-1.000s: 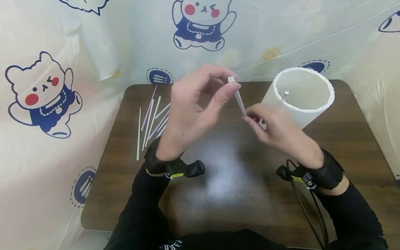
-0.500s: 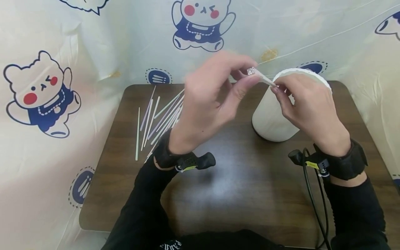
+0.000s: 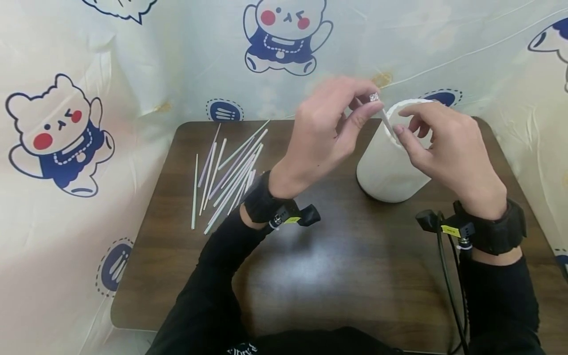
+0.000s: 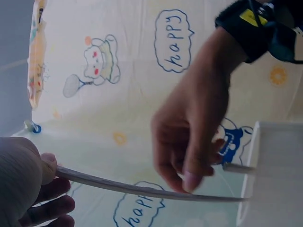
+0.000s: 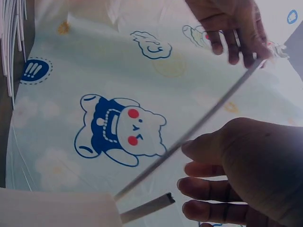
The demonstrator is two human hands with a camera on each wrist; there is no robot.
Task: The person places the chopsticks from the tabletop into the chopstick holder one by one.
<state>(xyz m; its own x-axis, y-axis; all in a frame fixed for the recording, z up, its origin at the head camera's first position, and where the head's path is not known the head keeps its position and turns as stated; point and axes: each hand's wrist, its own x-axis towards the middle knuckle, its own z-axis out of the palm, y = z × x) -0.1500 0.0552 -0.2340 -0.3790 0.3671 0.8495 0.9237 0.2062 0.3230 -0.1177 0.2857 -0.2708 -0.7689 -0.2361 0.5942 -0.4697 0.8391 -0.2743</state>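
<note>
My left hand (image 3: 326, 125) pinches the upper end of a long thin pale stick (image 3: 387, 118) with a speckled, squarish tip. The stick slants down and bows slightly in the left wrist view. Its lower part reaches the rim of a white cylindrical bin (image 3: 386, 167); the end beyond the rim is hidden. My right hand (image 3: 452, 153) is over the bin's mouth. Its thumb (image 5: 191, 149) touches the stick midway, while the other fingers are bent and spaced apart below. A second stick (image 5: 149, 208) juts from the bin, its end dark and textured.
Several thin white, pale green and purple sticks (image 3: 235, 170) lie loosely spread on the left of the brown wooden table (image 3: 310, 276). A patterned curtain (image 3: 177, 59) hangs behind and at the sides. A black cable (image 3: 450, 286) runs from the right wrist camera.
Both hands have moved right to the bin with the stick, bringing its lower end to the rim. The right hand's pinch on it has loosened. More loose sticks show behind the left arm.
</note>
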